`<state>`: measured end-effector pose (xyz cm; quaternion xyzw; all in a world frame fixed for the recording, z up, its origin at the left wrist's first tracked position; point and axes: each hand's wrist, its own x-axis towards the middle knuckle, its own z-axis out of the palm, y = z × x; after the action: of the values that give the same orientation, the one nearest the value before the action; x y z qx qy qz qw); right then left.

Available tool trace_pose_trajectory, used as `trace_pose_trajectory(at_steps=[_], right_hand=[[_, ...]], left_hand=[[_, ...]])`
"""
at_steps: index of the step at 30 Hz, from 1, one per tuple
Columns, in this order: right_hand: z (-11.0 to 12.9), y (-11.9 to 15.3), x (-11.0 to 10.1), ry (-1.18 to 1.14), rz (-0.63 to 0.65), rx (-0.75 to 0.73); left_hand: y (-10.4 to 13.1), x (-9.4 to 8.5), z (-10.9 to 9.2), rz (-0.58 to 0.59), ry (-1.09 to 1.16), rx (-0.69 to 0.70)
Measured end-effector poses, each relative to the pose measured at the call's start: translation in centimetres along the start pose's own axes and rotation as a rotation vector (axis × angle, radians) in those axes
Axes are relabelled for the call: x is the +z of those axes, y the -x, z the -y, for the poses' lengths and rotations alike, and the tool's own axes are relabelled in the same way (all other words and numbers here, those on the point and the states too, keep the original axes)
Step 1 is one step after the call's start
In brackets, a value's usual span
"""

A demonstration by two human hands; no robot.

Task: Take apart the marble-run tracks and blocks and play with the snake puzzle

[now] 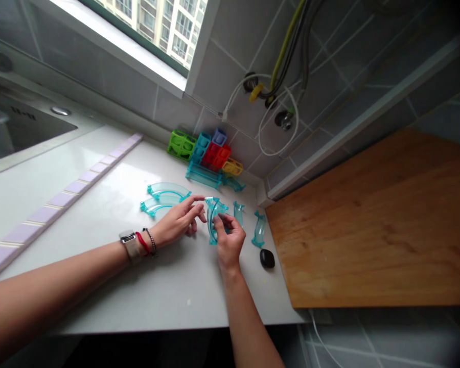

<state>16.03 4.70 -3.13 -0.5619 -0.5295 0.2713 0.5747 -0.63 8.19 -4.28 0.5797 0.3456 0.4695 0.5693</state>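
Observation:
My right hand (230, 237) is closed on a clear teal curved track piece (212, 220), fingers pinching its right side. At the piece's upper left, my left hand (182, 220) reaches in with the index finger stretched out and the others loosely bent; its fingertip is at the piece's top edge, and whether it touches I cannot tell. Two longer curved teal track pieces (168, 190) lie just left of and behind my left hand. Beyond my right hand are two short teal track pieces, one partly hidden (238, 212) and one near the board (259, 229).
Colourful plastic blocks (210, 151) and a wide teal track piece (204, 175) stand by the tiled wall. A small black case (267, 258) lies beside the wooden board (368, 230). A lilac striped strip (69, 197) crosses the white counter, with a sink (34, 128) at far left.

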Motion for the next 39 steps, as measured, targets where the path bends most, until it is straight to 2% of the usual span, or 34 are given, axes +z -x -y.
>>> trace_pose_trajectory(at_steps=[5,9,14,18,21,24,28,32,35,39], right_hand=[[0.6,-2.0,-2.0,0.069,-0.079,-0.088],[0.8,-6.8,-5.6,0.202,-0.117,-0.138],[-1.0,-14.0,-9.6,0.491,-0.031,-0.055],[-3.3,-17.2,-10.6,0.742,0.101,0.098],[-4.3,-17.9,-10.6,0.913,0.189,0.166],[-4.2,-18.2,-10.3,1.057,0.262,0.184],[-2.5,-18.9,-10.0,1.196,0.311,0.134],[-0.7,-20.1,-9.0,1.267,0.339,0.021],[-0.3,-20.5,-6.8,1.261,0.417,-0.088],[-0.9,-20.1,-1.6,1.184,0.569,-0.271]], left_hand=[[0.2,0.1,0.3,0.056,-0.206,0.060],[0.4,0.1,0.1,0.058,-0.270,0.079],[0.3,0.0,0.0,0.074,-0.315,0.125],[0.2,0.0,0.2,0.077,-0.342,0.150],[0.2,0.0,0.5,0.081,-0.366,0.156],[0.3,0.0,0.8,0.085,-0.390,0.157],[0.3,0.0,0.9,0.087,-0.405,0.161],[0.3,0.0,0.9,0.083,-0.406,0.171],[0.3,0.0,0.9,0.075,-0.404,0.173],[0.3,0.1,0.8,0.071,-0.408,0.168]])
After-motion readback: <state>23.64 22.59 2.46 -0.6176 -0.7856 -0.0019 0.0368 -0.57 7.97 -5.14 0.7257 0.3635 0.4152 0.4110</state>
